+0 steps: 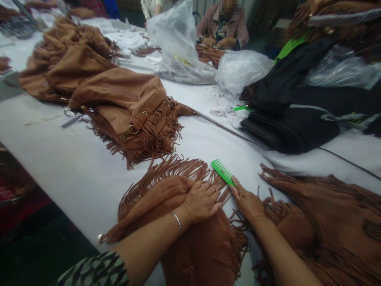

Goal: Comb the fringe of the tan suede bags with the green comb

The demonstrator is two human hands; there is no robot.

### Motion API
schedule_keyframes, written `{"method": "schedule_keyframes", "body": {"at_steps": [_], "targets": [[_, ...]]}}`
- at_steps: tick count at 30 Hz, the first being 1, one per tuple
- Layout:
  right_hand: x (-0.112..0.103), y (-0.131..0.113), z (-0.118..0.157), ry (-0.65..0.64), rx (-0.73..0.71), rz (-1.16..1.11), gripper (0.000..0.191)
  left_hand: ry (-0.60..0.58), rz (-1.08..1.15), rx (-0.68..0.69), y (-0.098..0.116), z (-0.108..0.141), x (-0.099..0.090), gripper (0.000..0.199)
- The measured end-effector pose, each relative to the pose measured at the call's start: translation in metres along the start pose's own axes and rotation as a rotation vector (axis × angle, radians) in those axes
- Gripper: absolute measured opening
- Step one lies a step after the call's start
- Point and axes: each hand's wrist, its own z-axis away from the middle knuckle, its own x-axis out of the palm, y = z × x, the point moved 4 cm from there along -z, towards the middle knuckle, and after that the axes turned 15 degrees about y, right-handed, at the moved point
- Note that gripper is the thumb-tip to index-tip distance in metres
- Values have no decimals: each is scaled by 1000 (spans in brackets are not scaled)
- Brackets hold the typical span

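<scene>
A brown fringed bag [190, 242] lies flat on the white table in front of me, its fringe fanned out along the far edge and right side. My left hand [202, 200] rests on the bag's upper part, palm down with the fingers stretched out. In my right hand [245, 200] is a green wide-toothed comb [222, 171], gripped by its handle. The comb's teeth point up and away, just beyond the fringe strands by my left fingertips. Part of the comb's handle is hidden in my right fingers.
More brown fringed bags lie at the left [119, 99] and right [336, 222]. Folded black material [285, 123] and clear plastic bags [244, 71] cover the back right. Scissors [70, 113] lie beside the left pile. A co-worker [222, 29] sits across the table [59, 147].
</scene>
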Motion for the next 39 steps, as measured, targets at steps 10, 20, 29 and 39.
{"method": "schedule_keyframes", "body": {"at_steps": [10,20,29,39], "targets": [[1,31,-45,-4,18,36,64,-22,-75,11,-6,0,30,39],[-5,53,-118,117,23,-354,54,-24,-51,-43,-7,-1,30,35],[-1,55,-75,220,53,-402,54,-80,14,-158,-6,-24,18,27],[-66,33,-41,373,-207,-406,54,-132,808,-781,26,-114,47,38]]}}
